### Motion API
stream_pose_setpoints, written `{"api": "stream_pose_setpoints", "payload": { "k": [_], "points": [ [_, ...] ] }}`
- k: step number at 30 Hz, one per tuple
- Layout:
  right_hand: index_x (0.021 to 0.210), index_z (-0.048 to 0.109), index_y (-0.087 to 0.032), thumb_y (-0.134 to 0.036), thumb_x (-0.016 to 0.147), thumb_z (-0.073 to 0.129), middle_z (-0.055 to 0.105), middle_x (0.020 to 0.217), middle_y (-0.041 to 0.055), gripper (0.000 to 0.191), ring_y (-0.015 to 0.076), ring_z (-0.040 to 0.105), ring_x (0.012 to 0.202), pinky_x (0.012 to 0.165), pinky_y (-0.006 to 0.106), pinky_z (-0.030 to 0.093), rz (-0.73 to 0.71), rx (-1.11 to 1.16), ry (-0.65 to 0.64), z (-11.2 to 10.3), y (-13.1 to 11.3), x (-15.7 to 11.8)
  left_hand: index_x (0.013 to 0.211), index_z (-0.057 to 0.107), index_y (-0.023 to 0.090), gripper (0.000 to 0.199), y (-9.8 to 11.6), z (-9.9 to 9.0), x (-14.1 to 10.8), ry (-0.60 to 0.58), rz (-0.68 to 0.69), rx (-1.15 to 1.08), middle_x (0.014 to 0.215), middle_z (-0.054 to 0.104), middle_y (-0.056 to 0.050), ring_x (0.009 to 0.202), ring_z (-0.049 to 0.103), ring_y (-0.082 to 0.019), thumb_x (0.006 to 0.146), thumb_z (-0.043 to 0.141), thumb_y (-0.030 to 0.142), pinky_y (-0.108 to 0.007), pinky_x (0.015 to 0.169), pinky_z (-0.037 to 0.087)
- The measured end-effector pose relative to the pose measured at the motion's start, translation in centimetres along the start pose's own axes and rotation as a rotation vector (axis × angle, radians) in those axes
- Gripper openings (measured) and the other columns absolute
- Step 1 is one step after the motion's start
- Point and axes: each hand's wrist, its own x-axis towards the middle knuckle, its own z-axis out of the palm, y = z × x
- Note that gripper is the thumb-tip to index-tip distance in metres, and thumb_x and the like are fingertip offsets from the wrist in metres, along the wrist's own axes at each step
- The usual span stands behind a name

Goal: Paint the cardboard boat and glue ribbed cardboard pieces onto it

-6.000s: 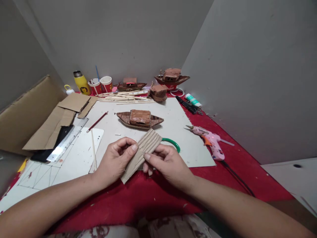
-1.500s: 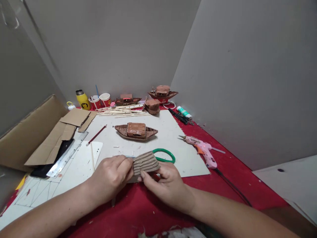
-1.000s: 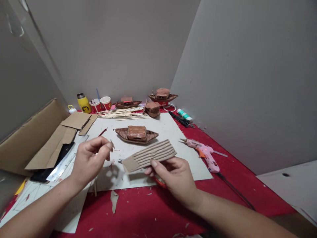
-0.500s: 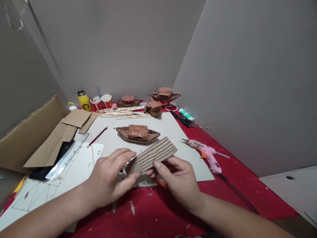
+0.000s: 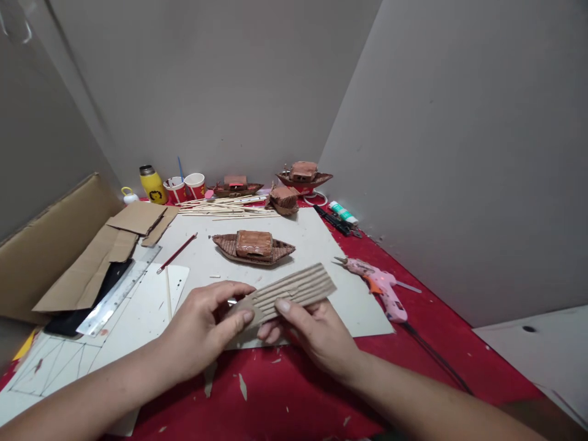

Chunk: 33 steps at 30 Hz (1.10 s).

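Note:
A ridged piece of corrugated cardboard [image 5: 298, 285] is held between both hands above the front of the white board. My left hand [image 5: 211, 324] pinches its left end between thumb and fingers; a small shiny object shows partly behind those fingers. My right hand [image 5: 312, 334] grips the lower edge, thumb on the ridged face and fingers beneath. Just beyond the cardboard, a brown model boat [image 5: 255, 246] with a rounded cabin rests on the white board [image 5: 353, 306].
A pink glue gun [image 5: 383, 288] with its cord lies at the right. Cardboard sheets [image 5: 82, 272], a clear ruler [image 5: 119, 291] and a red pencil [image 5: 177, 253] are at the left. Thin sticks [image 5: 225, 208], cups, a yellow bottle [image 5: 153, 185] and more model boats stand behind.
My left thumb and fingers have closed on the cardboard's left end. The cardboard has tilted flatter and its right end has moved slightly right. Scissors with orange handles under my right hand are no longer visible.

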Motion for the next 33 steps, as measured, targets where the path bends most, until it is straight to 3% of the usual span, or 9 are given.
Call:
{"api": "stream_pose_setpoints", "payload": {
  "k": [3,6,10,13,16,22,27,33],
  "points": [
    [0.080,0.074,-0.018,-0.055,0.086,0.059,0.072,0.063,0.0052,0.041,0.0160,0.068,0.054,0.057,0.025,0.059,-0.044,-0.115,0.070,0.2,0.1,-0.1,0.113,0.062,0.017,0.027,-0.5,0.4,-0.2,0.127,0.230,0.274,0.101,0.071,-0.009,0.084,0.066,-0.018,0.086,0.058,0.017,-0.029,0.074,0.055],
    [0.080,0.074,-0.017,-0.053,0.090,0.054,0.074,0.066,0.0061,0.042,0.0178,0.070,0.060,0.060,0.026,0.060,-0.100,-0.216,0.103,0.3,0.3,-0.3,0.118,0.056,0.015,0.032,-0.6,0.6,-0.5,0.161,0.330,0.404,0.109,0.068,-0.013,0.090,0.067,-0.019,0.087,0.058,0.016,-0.029,0.075,0.056],
    [0.087,0.074,-0.019,-0.041,0.097,0.048,0.076,0.079,0.0060,0.036,0.0181,0.072,0.071,0.068,0.028,0.061,-0.245,-0.323,0.083,0.2,0.8,-0.6,0.121,0.052,0.014,0.035,-0.5,0.7,-0.6,0.176,0.391,0.492,0.113,0.066,-0.015,0.097,0.067,-0.021,0.087,0.058,0.017,-0.030,0.075,0.058],
    [0.094,0.074,-0.022,-0.031,0.099,0.045,0.076,0.087,0.0037,0.031,0.0172,0.072,0.079,0.077,0.028,0.060,-0.349,-0.437,0.072,0.0,1.2,-0.9,0.117,0.052,0.013,0.030,-0.5,0.9,-0.6,0.165,0.413,0.468,0.097,0.070,-0.010,0.083,0.068,-0.018,0.088,0.058,0.018,-0.029,0.071,0.057],
    [0.092,0.075,-0.024,-0.027,0.098,0.045,0.076,0.082,0.0018,0.030,0.0169,0.072,0.076,0.076,0.029,0.061,-0.431,-0.571,0.098,-0.1,1.4,-1.0,0.111,0.054,0.013,0.026,-0.5,1.1,-0.6,0.154,0.400,0.450,0.088,0.069,-0.007,0.072,0.066,-0.017,0.087,0.059,0.017,-0.028,0.063,0.056],
    [0.100,0.074,-0.024,-0.021,0.096,0.047,0.077,0.095,0.0030,0.027,0.0187,0.073,0.090,0.082,0.031,0.060,-0.588,-0.771,0.122,-0.2,1.8,-1.2,0.107,0.054,0.008,0.025,-0.6,1.7,-0.6,0.192,0.469,0.630,0.079,0.069,-0.012,0.066,0.068,-0.022,0.084,0.057,0.017,-0.033,0.057,0.059],
    [0.104,0.072,-0.028,-0.024,0.096,0.050,0.077,0.097,0.0015,0.023,0.0191,0.073,0.090,0.085,0.034,0.061,-0.538,-0.715,0.129,-0.4,2.8,-1.2,0.115,0.052,-0.002,0.036,-1.5,2.4,-0.4,0.278,0.596,0.848,0.099,0.071,-0.028,0.082,0.073,-0.032,0.084,0.055,0.017,-0.039,0.066,0.062],
    [0.088,0.073,-0.024,-0.029,0.099,0.044,0.077,0.080,0.0014,0.031,0.0160,0.073,0.072,0.070,0.027,0.064,-0.372,-0.556,0.149,0.1,2.1,-1.2,0.119,0.052,0.001,0.034,-1.4,1.6,-0.5,0.285,0.622,0.806,0.111,0.069,-0.025,0.099,0.069,-0.029,0.085,0.052,0.006,-0.036,0.078,0.061]
  ]
}}
